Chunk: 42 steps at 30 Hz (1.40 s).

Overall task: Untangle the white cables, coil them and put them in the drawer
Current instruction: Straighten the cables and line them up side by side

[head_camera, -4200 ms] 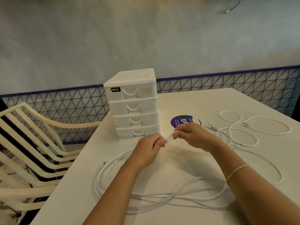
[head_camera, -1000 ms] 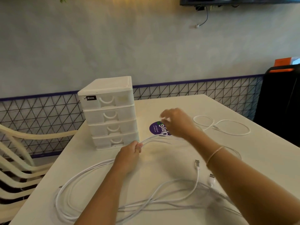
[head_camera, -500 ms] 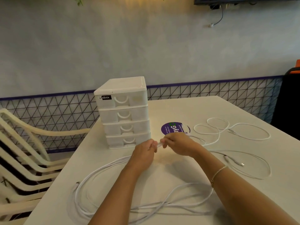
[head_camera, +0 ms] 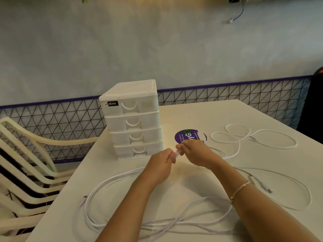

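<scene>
I was looking at what seemed a café or shared lounge: a white counter bearing a round purple sticker, stacked cream plastic chairs beside it, and a grey wall with black triangular mesh panelling trimmed in purple.

Dim warm light from above, soft shadows under arms, wide-angle bowing at edges, slightly soft focus
</scene>
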Tool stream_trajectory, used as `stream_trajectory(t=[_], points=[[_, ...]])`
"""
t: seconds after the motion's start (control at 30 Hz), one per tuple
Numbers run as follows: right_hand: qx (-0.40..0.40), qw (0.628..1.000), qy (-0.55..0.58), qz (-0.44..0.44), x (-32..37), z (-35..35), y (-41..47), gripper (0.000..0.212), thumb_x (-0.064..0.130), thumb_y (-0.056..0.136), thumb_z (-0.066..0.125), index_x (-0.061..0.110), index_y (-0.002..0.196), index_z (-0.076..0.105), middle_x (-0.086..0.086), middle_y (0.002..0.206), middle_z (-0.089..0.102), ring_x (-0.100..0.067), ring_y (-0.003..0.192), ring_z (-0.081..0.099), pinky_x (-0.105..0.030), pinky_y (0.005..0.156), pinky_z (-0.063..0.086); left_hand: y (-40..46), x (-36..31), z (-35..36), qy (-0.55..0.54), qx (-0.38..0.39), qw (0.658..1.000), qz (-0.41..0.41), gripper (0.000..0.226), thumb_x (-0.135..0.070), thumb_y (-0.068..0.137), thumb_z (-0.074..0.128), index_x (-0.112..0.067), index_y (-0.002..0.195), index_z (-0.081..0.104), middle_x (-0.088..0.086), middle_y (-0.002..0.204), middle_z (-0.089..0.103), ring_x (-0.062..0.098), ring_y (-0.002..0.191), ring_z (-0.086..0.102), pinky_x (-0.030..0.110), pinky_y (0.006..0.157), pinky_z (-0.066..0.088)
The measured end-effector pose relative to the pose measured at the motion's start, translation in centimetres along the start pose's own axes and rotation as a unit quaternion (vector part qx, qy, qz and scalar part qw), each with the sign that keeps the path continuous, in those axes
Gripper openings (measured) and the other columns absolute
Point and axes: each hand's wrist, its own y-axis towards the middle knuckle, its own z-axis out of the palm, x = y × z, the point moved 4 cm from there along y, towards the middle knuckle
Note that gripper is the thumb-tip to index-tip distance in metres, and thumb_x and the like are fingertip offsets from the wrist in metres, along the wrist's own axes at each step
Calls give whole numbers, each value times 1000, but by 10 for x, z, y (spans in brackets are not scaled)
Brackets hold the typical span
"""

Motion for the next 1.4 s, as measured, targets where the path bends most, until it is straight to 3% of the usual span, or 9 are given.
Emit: stream_trajectory(t=[0.1, 0.23, 0.4, 0.57, 0.73, 0.97, 1.1, 1.2, 1.4], points=[[17, 1000, -16, -2, 1, 2, -2, 34, 16, 101, 31, 10, 121, 57, -4, 119, 59, -19, 106, 51, -26, 91, 39, 1, 1, 3, 16, -8, 1000, -13, 29, -31, 102, 27, -17, 87, 47, 1, 88, 53, 8, 66, 43, 20, 55, 31], [60, 994, 93, -5, 4, 3, -5, 26, 24, 100, 36, 14, 92, 59, 2, 92, 55, -13, 89, 47, -25, 81, 40, 3, 7, -9, -25, -67, 996, -51, 28, -29, 102, 29, -14, 96, 52, 2, 99, 58, 15, 83, 49, 25, 66, 35], [-4, 983, 183, 9, -4, -2, -5, 35, 20, 101, 36, 27, 68, 49, 11, 73, 48, -13, 84, 45, -21, 71, 38, -4, -1, -4, 3, 0, 1000, 10, 19, -31, 100, 35, -16, 100, 47, -7, 76, 48, 7, 65, 43, 20, 55, 32], [47, 990, 127, -28, -1, 0, -7, 24, 23, 100, 39, 19, 82, 54, 15, 74, 47, -10, 80, 46, -20, 72, 38, -3, 1, -3, -34, -40, 998, -17, 23, -35, 100, 34, -17, 92, 47, -3, 83, 52, 6, 67, 44, 21, 58, 36], [50, 996, 74, -21, -11, -1, -8, 25, 26, 99, 40, 15, 86, 59, 5, 85, 54, -13, 87, 47, -23, 74, 39, -9, 9, -8, -39, 17, 999, -26, 24, -30, 101, 35, -20, 90, 54, 0, 92, 57, 13, 79, 50, 16, 62, 35], [43, 997, 63, -18, -18, 0, -5, 28, 27, 98, 43, 13, 91, 66, 3, 95, 58, -11, 91, 47, -23, 76, 40, -21, 51, -37, 48, 57, 996, -56, 28, -27, 101, 34, -31, 79, 51, -1, 98, 62, 16, 83, 53, 17, 65, 35], [47, 997, 62, -17, -21, 3, -4, 25, 30, 97, 45, 18, 84, 63, 4, 94, 58, -12, 92, 48, -21, 71, 40, -28, 74, -50, 87, 57, 989, -102, 27, -25, 101, 33, -28, 80, 49, -4, 79, 51, 11, 68, 45, 22, 58, 32], [49, 997, 54, -31, -18, 4, -2, 29, 30, 97, 44, 14, 90, 67, 0, 102, 63, -11, 92, 48, -23, 78, 41, -26, 75, -53, 114, 55, 983, -132, 23, -21, 100, 32, -23, 89, 51, 3, 91, 55, 18, 80, 49, 26, 64, 36], [12, 998, 49, -47, -17, -4, -4, 29, 27, 98, 43, 12, 96, 68, 6, 90, 55, -10, 88, 46, -12, 63, 35, -13, 18, -25, 146, 52, 987, -45, 28, -25, 100, 31, -12, 92, 54, 11, 105, 61, 28, 95, 53, 33, 75, 37]])
